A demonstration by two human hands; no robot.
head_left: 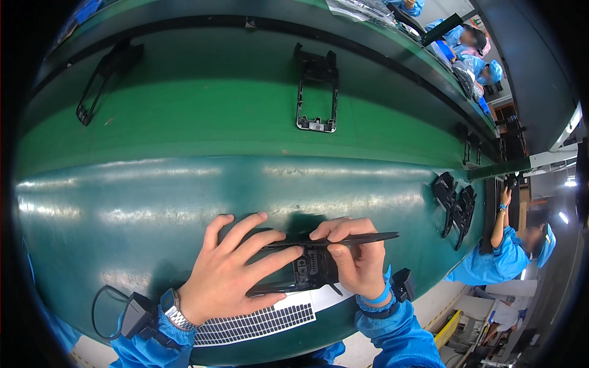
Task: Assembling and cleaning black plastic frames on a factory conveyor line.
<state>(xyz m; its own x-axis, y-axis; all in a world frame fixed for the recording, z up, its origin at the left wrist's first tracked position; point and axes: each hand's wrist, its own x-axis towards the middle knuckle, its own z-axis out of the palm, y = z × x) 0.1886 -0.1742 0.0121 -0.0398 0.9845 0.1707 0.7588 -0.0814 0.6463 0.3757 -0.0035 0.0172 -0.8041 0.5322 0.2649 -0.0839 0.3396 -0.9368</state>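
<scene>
Below the middle of the view, a black plastic part [310,267] with a block of small openings and ribs lies under my hands. My left hand [230,273] comes in from the left with its fingers spread; the index fingertip touches the part and the thumb lies along its near edge. A long, thin black piece [379,237], tapering at its right end, runs along the far side. My right hand [359,257] pinches it between thumb and fingers. Whether this piece is joined to the part I cannot tell. A white sheet with rows of small black rectangles [264,325] lies nearest me.
Past the teal table edge runs a green belt [202,116] bearing black frames [317,98] [101,80]. More black plastic parts [454,208] lie on the table at the right. A black box with a cable [138,314] sits at my left wrist. Co-workers [503,251] in blue are at the right.
</scene>
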